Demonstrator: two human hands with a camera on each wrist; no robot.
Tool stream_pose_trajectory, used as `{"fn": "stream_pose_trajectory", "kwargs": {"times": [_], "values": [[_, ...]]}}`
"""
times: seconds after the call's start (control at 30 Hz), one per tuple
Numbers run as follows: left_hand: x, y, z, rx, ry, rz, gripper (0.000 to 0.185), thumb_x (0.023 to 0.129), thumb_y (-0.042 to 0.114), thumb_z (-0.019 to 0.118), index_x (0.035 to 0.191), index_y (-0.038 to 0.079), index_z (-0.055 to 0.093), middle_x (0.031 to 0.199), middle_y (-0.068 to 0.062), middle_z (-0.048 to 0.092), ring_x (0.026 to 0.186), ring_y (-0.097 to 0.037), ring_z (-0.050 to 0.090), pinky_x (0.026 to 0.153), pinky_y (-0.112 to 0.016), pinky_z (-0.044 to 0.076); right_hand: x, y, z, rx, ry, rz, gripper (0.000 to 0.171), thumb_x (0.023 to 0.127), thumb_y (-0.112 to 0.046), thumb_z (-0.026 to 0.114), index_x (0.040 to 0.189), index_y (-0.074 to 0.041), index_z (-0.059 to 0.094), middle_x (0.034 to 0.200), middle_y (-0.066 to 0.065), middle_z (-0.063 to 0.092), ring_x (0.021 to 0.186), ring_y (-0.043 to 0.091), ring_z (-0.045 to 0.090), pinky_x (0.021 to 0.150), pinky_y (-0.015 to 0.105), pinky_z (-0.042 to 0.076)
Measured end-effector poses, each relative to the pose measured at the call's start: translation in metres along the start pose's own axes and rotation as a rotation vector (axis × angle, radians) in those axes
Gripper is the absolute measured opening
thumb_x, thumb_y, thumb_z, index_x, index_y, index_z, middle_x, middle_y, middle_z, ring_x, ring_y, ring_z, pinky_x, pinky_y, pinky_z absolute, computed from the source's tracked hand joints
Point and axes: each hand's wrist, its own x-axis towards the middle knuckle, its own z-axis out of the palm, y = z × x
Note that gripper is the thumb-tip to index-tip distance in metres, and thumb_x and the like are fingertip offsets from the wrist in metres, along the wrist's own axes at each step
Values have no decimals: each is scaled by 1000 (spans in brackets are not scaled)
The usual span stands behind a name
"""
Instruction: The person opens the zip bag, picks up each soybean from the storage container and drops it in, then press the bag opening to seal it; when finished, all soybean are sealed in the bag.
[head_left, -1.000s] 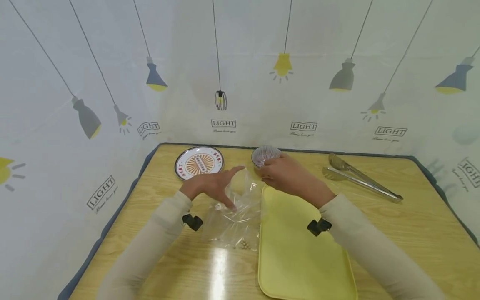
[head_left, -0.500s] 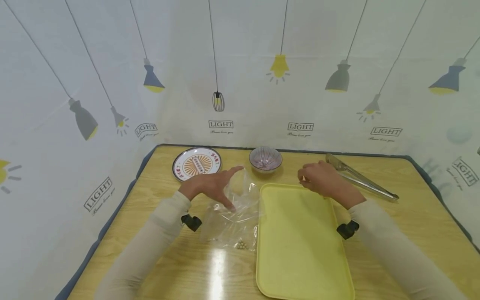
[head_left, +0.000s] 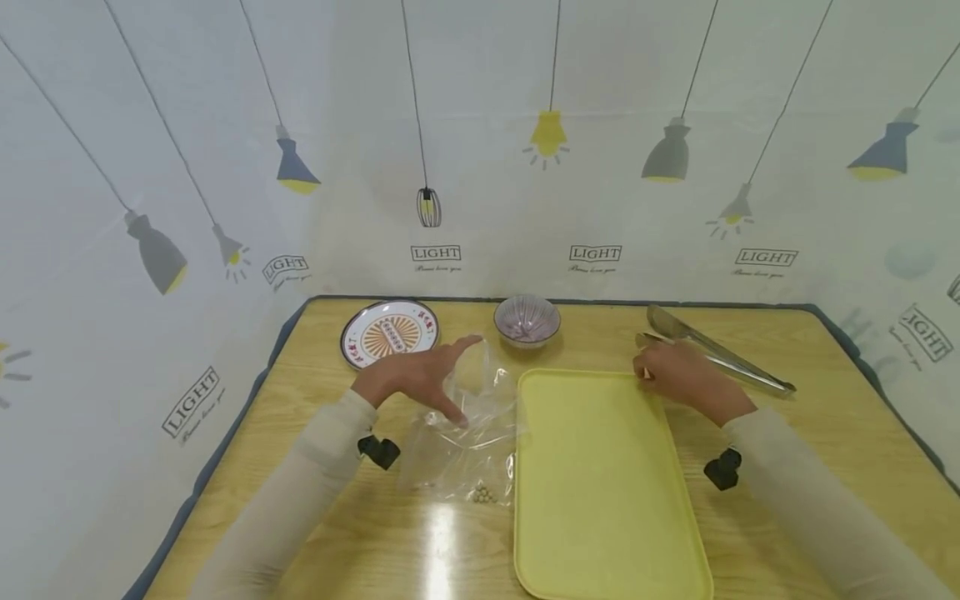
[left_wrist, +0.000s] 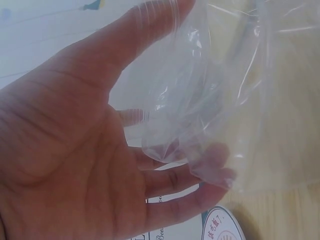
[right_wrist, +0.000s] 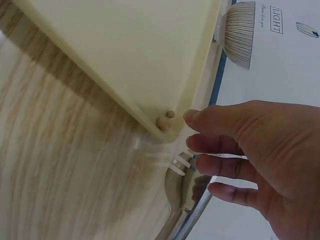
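Note:
My left hand (head_left: pixel 450 379) has its spread fingers in the mouth of a clear plastic bag (head_left: pixel 468 433) and holds it open above the table. In the left wrist view the film (left_wrist: pixel 235 100) drapes over my thumb and fingertips (left_wrist: pixel 215 175). A few small beige beans (head_left: pixel 483 494) lie in the bag's lower corner. My right hand (head_left: pixel 656 367) hovers at the far right corner of the yellow tray (head_left: pixel 600 483), fingers loosely curled and holding nothing, just short of the metal tongs (head_left: pixel 712 358). Two beans (right_wrist: pixel 162 122) sit by the tray corner (right_wrist: pixel 125 50), next to my index fingertip (right_wrist: pixel 192 116).
A round patterned plate (head_left: pixel 389 333) and a small ribbed purple bowl (head_left: pixel 527 319) stand at the table's back edge. The bowl (right_wrist: pixel 240 32) shows beyond the tray in the right wrist view. A printed curtain wall closes the back and sides.
My right hand has moved from the bowl rightward along the tray's far edge to the tongs. The left hand and the bag have stayed in place.

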Motion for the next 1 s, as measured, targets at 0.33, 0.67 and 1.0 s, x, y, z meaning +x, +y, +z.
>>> {"fn": "stream_pose_trajectory", "kwargs": {"times": [0.33,0.67,1.0], "values": [[-8,0,-3,-9,13,-5,128,76,38,89,163,10,-1,165,-29,16,148,-44,33,124,-52,28,7,-2,12,3,26,-34,52,86,-1,76,62,-20,34,65,-10,19,60,7,18,56,25,17],[-4,-6,-1,-21,18,2,130,74,39,90,163,12,-2,165,-30,17,144,-45,40,124,-50,28,5,-1,19,-26,20,-31,44,84,3,73,62,-20,44,63,-7,37,62,9,28,57,26,24],[-2,-7,-1,-29,19,5,130,74,39,90,163,11,-1,165,-30,16,145,-44,38,124,-51,29,2,-4,9,-4,26,-28,44,84,3,74,62,-19,43,63,-8,34,61,8,26,57,25,24]]}}
